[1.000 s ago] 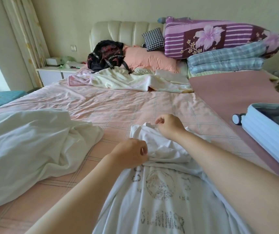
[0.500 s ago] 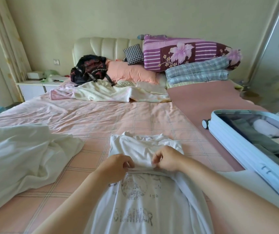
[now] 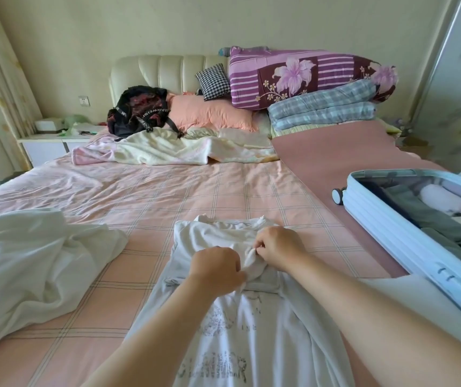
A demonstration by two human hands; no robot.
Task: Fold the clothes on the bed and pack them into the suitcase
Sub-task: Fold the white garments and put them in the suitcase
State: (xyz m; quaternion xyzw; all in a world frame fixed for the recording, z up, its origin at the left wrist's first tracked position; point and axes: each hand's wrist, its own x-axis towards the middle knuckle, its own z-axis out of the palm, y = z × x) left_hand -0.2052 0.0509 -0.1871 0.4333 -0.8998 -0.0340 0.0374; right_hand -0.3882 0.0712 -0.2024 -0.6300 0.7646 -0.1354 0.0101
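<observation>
T-shirt (image 3: 265,344), white with a faded grey print, lay lengthwise on the pink checked bed (image 3: 195,191). Its collar end pointed towards the headboard (image 3: 168,71) and its hem ran out of the lower edge of the view. Its long sides appeared to be turned in, leaving a narrow strip, and a ridge of gathered cloth crossed it just above the print.

The person's left hand (image 3: 215,268) was curled knuckles-up over that ridge, its fingers pinching the fabric. The right hand (image 3: 278,248), almost touching the left, pinched a small raised peak of the same cloth between thumb and fingers.

The pale blue suitcase (image 3: 385,227) lay open on the right side of the bed, with rolled and folded clothes inside. A crumpled white cloth (image 3: 28,261) lay well apart on the left.

A second before, the right hand had been farther up, at a bunched collar end, while the left held the ridge. Since then that end had been spread flat and the right hand had come back beside the left. Half a second before, the two hands had been slightly farther apart.
</observation>
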